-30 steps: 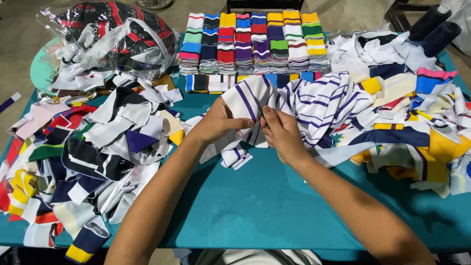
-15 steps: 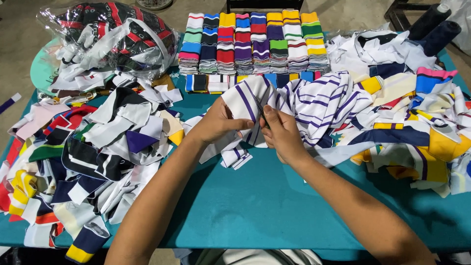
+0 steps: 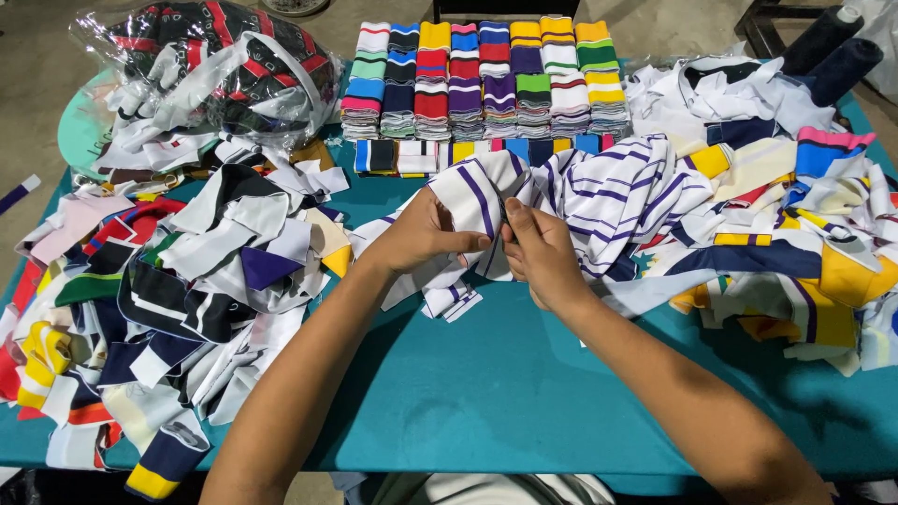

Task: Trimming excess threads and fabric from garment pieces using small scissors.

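Note:
My left hand [image 3: 423,236] and my right hand [image 3: 540,251] meet at the middle of the teal table [image 3: 486,383]. Both pinch a white fabric piece with purple stripes [image 3: 477,192], thumbs close together on its edge. The piece belongs to a heap of white and purple striped fabric [image 3: 617,192] that spreads to the right of my hands. A loose end of the same striped cloth [image 3: 449,301] hangs down onto the table below my left hand.
Neat stacks of coloured ribbed collars [image 3: 482,79] stand at the back. A clear plastic bag of fabric [image 3: 220,70] lies back left. Mixed cloth scraps [image 3: 168,281] cover the left side, more scraps [image 3: 795,243] the right. Dark thread cones [image 3: 832,47] stand back right.
My hands have stayed at the same place on the striped piece; only the fingers have shifted slightly along its edge.

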